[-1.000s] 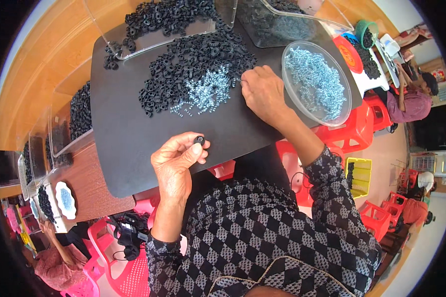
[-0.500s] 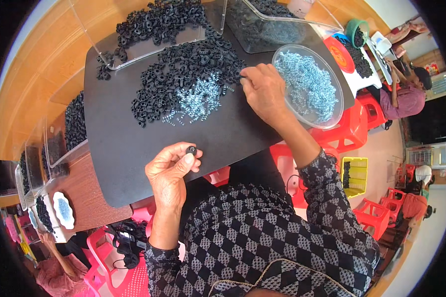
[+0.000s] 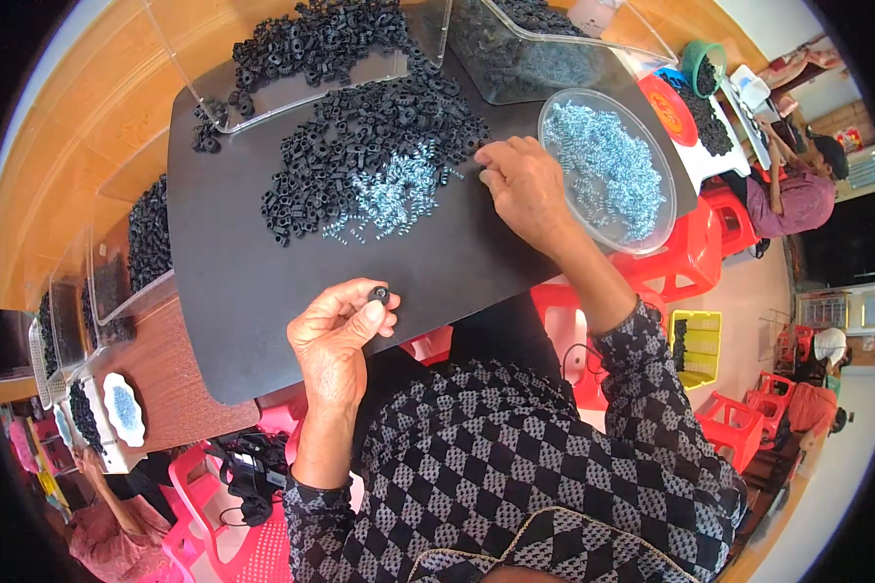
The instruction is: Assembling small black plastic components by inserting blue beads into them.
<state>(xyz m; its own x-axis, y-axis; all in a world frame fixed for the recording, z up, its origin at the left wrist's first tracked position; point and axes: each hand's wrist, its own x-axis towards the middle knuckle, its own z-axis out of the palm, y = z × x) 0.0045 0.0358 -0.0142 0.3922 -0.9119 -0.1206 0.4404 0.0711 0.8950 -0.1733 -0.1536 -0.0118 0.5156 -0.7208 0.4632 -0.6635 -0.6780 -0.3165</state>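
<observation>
My left hand (image 3: 335, 335) is over the near edge of the dark table, pinching a small round black plastic part (image 3: 379, 293) between thumb and fingers, its hollow end facing up. To the right, my right hand (image 3: 527, 189) has thumb and forefinger closed together beside the heap of black plastic parts (image 3: 360, 131); whatever sits in the fingertips is too small to make out. Small silvery springs (image 3: 399, 194) lie in a loose pile against the near side of that heap. More springs fill a clear round tub (image 3: 608, 175) just right of my right hand.
Clear plastic bins (image 3: 515, 68) with black parts stand along the far edge. A red lid (image 3: 666, 107) and a green basket (image 3: 702, 66) are at the far right. Red stools (image 3: 685, 253) and a yellow crate (image 3: 696, 345) stand on the floor. Other people sit left and right.
My right hand has shifted very slightly right and nearer, away from the black heap's edge. The left hand keeps its pinch on the black part. The whole view has moved a little.
</observation>
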